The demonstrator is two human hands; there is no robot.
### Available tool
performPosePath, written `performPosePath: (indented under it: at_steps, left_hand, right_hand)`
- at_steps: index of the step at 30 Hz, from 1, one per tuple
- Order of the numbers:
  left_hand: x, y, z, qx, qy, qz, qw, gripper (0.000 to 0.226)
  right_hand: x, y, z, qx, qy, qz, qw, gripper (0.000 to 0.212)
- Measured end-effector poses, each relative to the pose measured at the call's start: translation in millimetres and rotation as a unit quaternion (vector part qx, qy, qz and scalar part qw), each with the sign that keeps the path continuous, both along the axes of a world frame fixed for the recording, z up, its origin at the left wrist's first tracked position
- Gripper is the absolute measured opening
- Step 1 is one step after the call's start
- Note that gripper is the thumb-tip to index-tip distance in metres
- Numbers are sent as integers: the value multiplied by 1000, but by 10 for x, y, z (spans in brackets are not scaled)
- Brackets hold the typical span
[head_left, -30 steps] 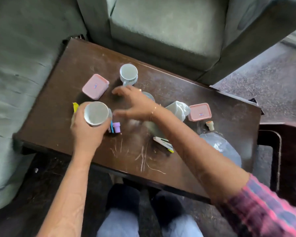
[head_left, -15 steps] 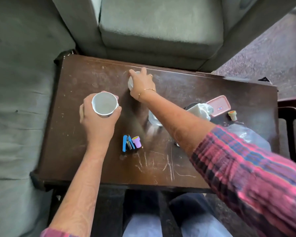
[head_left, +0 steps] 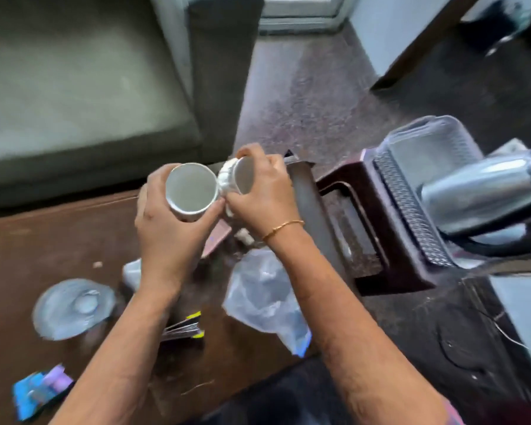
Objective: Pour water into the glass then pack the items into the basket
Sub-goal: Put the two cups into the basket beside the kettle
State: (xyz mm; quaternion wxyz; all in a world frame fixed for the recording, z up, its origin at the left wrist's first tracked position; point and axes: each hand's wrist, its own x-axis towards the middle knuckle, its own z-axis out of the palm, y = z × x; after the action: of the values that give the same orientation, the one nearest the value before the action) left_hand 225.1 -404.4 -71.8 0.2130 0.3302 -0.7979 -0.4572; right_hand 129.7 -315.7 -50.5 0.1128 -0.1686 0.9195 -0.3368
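- Left hand (head_left: 169,237) grips one white cup (head_left: 190,191), mid-frame.
- Right hand (head_left: 258,204) grips a second cup (head_left: 238,179); rims touch.
- One glass (head_left: 74,308) stands lower left on the table (head_left: 43,240).
- One basket (head_left: 417,194) sits at right.

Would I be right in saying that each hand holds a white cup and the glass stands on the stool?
Not quite: the head view shows the glass on the brown table, not the stool. The left hand and right hand do each hold a white cup.
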Motion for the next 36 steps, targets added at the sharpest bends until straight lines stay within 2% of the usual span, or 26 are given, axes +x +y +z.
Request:
performPosePath:
  at_steps: [8, 13, 17, 19, 22, 26, 31, 36]
  left_hand:
    - [-1584, 1752, 143, 29, 22, -138, 990, 58]
    - [-2583, 2571, 155, 63, 15, -199, 978, 65]
    - [-3247, 2742, 107, 4, -22, -228, 973, 66]
    - [-3499, 2757, 89, -30, -67, -255, 964, 68]
    - [-3688, 2766, 5, -75, -131, -300, 942, 68]
    - [-3768, 2721, -109, -96, -133, -296, 941, 65]
    - [-4042, 2744, -58, -100, -146, -311, 934, 67]
    - [-4142, 2903, -8, -122, -139, -348, 919, 66]
  right_hand:
    - [-1482, 2089, 621, 109, 17, -62, 992, 47]
    - [-2217, 2777, 287, 152, 12, -137, 979, 48]
    - [-2390, 2983, -321, 91, 8, -185, 978, 46]
    - [-2425, 3017, -525, 115, -22, -155, 981, 56]
    - [-2469, 2994, -719, 125, -27, -157, 979, 53]
    - [-2495, 2965, -839, 122, -56, -154, 979, 60]
    - [-2464, 2886, -835, 19, -97, -173, 980, 73]
    - [-2279, 2852, -768, -87, -155, -239, 955, 77]
